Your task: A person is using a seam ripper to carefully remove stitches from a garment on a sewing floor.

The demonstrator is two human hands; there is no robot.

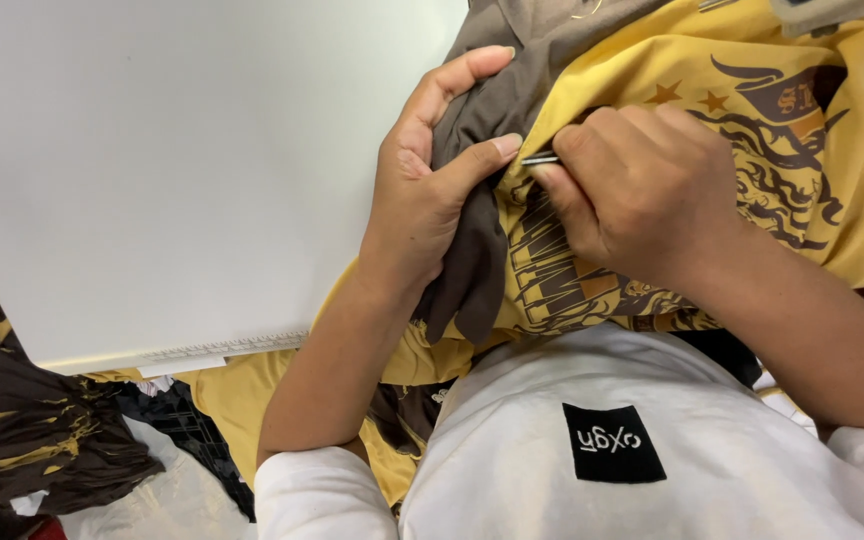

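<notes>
Left fingers (pixel 472 160) pinch brown fabric (pixel 477 265); right fingers (pixel 562 180) grip metal tool (pixel 540 158).

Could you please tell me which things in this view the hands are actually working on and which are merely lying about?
In use: left hand gripping brown fabric; right hand holding a thin metal tool against the yellow printed shirt.

Lying about: white table; dark garment pile lower left.

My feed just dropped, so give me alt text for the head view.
The left hand pinches brown fabric against a yellow printed shirt, while the right hand works a thin metal tool at the seam. A white table lies to the left.
</notes>
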